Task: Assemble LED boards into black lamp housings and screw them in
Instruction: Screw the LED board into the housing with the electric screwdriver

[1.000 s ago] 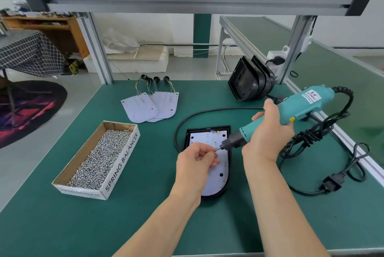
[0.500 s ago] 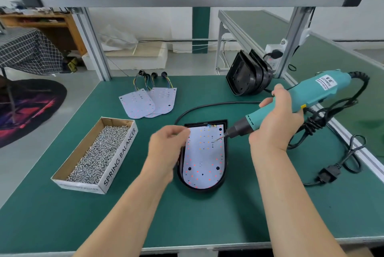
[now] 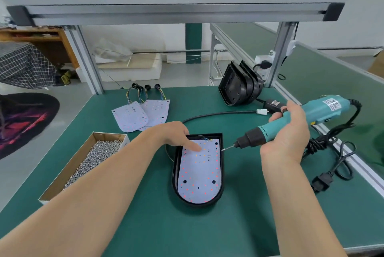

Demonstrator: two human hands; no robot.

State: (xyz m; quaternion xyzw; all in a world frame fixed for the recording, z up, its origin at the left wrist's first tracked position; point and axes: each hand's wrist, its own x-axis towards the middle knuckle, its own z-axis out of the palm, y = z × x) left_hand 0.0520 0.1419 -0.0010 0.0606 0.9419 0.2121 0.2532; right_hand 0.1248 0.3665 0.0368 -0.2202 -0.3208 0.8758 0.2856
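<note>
Board (image 3: 199,171), thin, likely fragile, best held by edges, is pressed down by spread left grip (image 3: 172,134); driver (image 3: 324,111) is clasped in right grip (image 3: 288,138).

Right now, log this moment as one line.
left hand: finger on white LED board in black housing | right hand: grips teal electric screwdriver, tip at housing rim

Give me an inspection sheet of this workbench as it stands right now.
Surface: green table.
Job's things: LED board lies in housing; spare boards behind; spare housings stacked far right; box of screws left.
Clutter: nothing seen.
Grips: left hand presses a finger on the board; right hand grips screwdriver, bit at housing's right edge.
Cables: housing lead runs back right; screwdriver cord bundled right, plug lying loose.
Surroundings: shelf overhead, second bench right, rug left.
</note>
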